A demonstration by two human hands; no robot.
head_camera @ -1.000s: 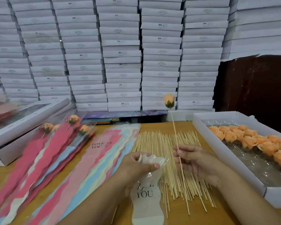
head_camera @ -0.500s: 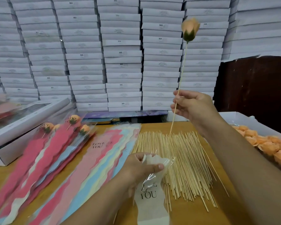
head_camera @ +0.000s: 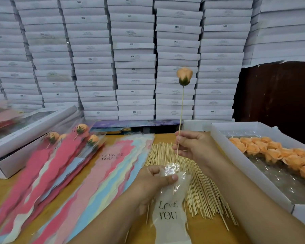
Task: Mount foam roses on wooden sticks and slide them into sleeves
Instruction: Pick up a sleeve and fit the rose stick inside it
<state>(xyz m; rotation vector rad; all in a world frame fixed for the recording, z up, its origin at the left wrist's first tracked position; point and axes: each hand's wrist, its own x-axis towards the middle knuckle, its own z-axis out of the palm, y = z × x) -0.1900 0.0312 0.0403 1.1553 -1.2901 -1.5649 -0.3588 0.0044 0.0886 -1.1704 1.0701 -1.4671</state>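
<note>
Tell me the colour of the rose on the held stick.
Peach-orange, with a dark green base; the foam rose shows best in the head view.

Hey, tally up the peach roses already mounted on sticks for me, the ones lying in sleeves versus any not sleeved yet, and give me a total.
Lying at the left, sleeved roses: 4 (one partly hidden)
Not sleeved yet, rose on the stick that the right hand pinches, its tip entering the sleeve held by the left hand: 1
Total: 5

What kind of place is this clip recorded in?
Likely a small packing workshop for gift flowers: white boxes stacked high along the wall, a pile of sticks and spread sleeves on the table.
</note>
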